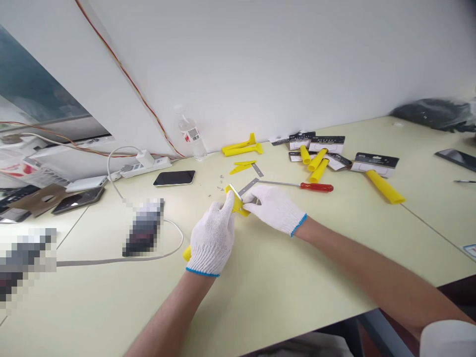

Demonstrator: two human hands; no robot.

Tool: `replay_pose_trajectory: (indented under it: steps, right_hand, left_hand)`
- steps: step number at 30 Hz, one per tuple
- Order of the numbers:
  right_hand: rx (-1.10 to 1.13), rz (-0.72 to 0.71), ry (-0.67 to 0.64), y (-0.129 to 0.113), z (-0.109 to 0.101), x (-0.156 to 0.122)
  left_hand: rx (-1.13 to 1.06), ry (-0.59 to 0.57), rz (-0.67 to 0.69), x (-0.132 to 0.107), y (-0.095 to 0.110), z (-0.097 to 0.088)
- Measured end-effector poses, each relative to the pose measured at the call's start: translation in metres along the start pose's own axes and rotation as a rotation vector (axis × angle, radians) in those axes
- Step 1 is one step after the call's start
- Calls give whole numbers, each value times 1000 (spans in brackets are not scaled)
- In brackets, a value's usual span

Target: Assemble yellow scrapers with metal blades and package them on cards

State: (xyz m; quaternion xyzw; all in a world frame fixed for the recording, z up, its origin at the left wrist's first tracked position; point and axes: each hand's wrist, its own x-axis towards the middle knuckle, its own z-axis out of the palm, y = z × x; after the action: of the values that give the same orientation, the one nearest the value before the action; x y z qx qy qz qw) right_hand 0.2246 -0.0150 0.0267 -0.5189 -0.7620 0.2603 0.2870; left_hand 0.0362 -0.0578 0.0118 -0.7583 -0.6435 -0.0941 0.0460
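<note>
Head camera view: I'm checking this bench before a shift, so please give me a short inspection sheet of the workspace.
Surface: pale yellow-green bench, with panel seams.
Job's things: yellow plastic handle with a metal blade; red-handled screwdriver and small screws nearby.
Clutter: yellow plastic tubes, packaging cards, phone, plastic bottle.
Grippers: gloved left hand grips the handle; gloved right hand has its fingertips by the blade.
Cables: white cable loops from a power strip; red-and-orange wire runs along the wall.
Surroundings: white wall; blurred objects at left.
</note>
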Motion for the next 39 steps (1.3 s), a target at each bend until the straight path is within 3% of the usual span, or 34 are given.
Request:
replay_pose_trajectory:
  steps: [2,4,7,14,18,24,26,33,36,39]
  right_hand:
    - [18,99,38,3,0,2]
    - [77,170,-52,6,-1,4]
    - [184,169,-240,9,-2,5]
    - [434,311,-403,11,0,3]
    - [468,331,-394,11,0,5]
    - [601,347,-346,7,0,5]
    - [590,342,-332,4,-3,4]
    - [425,231,-299,3,-13,3]
    - [445,248,-347,7,-16,4]
    - [438,284,-360,8,-18,5]
  left_hand:
    - [9,16,8,0,0,0]
    - [21,28,14,-1,1,0]
    - [31,43,27,-2,2,-1]
    - [-18,17,55,-1,3,-3]
    - [-30,38,50,-1,1,-2]
    - [-17,286,110,5,-6,8]
    - [-44,308,87,7,-8,9]
    - [-435,171,17,14,-19,3]
    - [-695,109,-21,18,-21,-2]
    - [-813,109,-94,18,-20,-7]
